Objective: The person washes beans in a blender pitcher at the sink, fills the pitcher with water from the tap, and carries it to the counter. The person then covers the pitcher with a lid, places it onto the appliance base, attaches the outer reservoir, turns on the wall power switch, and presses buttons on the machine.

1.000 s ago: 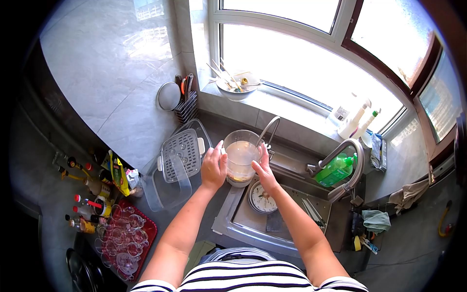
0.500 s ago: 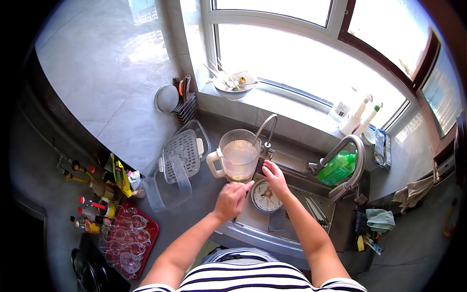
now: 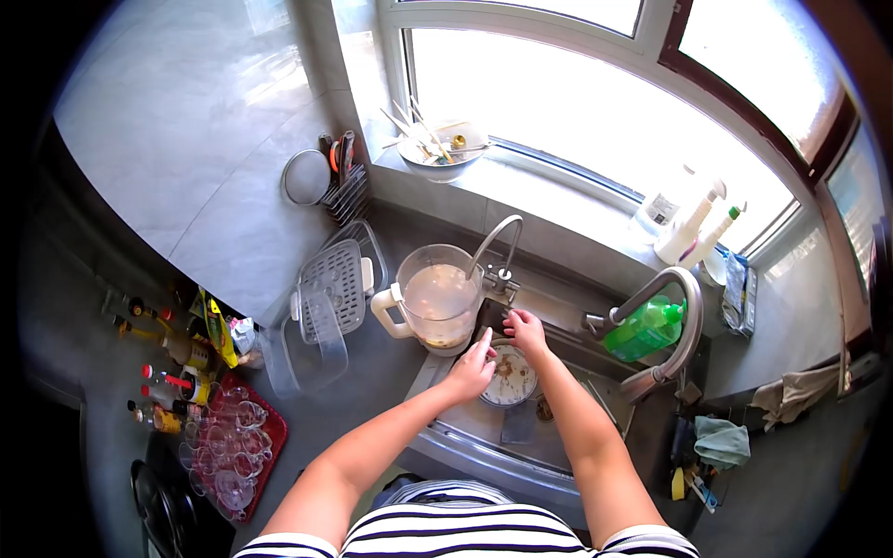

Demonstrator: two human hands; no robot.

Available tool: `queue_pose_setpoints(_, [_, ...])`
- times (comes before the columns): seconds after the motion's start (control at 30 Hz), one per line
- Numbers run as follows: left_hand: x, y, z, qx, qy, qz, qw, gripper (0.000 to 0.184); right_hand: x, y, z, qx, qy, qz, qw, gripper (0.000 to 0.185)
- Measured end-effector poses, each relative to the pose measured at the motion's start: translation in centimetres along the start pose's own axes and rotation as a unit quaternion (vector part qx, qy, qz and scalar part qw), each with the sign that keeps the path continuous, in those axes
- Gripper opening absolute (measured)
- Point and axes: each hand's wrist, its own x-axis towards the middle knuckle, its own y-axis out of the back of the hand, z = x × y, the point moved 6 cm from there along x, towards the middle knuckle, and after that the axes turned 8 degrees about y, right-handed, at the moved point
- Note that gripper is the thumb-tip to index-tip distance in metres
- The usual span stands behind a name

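Note:
A clear plastic pitcher (image 3: 435, 302) with a pale handle stands at the sink's edge, holding cloudy water with bits at its bottom. My left hand (image 3: 473, 374) is just right of the pitcher's base, index finger stretched out and nothing visible in it. Across from it, my right hand (image 3: 526, 335) hovers above the sink, fingers slightly bent and apart, no object showing. Below both hands, a white plate (image 3: 510, 379) with brownish marks lies in the sink (image 3: 521, 456); whether these are pattern or residue I cannot tell.
A thin curved tap (image 3: 510, 223) rises behind the pitcher; a large faucet (image 3: 688, 316) arches at right near a green soap bottle (image 3: 646, 330). Plastic containers (image 3: 326, 298) sit left. Glass cups fill a red tray (image 3: 273, 432). A bowl (image 3: 437, 167) of utensils rests on the sill.
My left hand has moved from the pitcher's base toward the right, its index finger extending. My right hand's fingers have bent. Brownish marks on the plate look different, and the view has shifted slightly.

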Motion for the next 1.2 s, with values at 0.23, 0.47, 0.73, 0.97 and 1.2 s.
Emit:
queue_pose_setpoints(0.23, [1.9,-1.8,-1.6,-0.181,0.154,-0.036,0.971,0.072,4.4,-0.9,1.1,0.012,-0.034,-0.009,0.999,0.039])
queue_pose_setpoints(0.47, [3.3,-3.0,-2.0,-0.144,0.114,-0.019,0.983,0.074,6.2,-1.2,2.4,0.034,-0.104,-0.019,0.994,0.037])
queue_pose_setpoints(0.73, [4.1,-3.3,-2.0,-0.145,0.121,-0.015,0.982,0.075,7.1,-0.7,4.0,0.091,-0.129,-0.001,0.987,0.037])
queue_pose_setpoints(0.97, [3.8,-3.5,-2.0,-0.153,0.119,-0.033,0.981,0.072,8.1,-1.4,4.7,0.083,-0.091,-0.001,0.992,0.027])
queue_pose_setpoints(1.2, [4.1,-3.7,-2.0,-0.148,0.113,-0.032,0.982,0.072,7.7,-1.1,3.6,0.023,-0.09,-0.005,0.996,0.023])
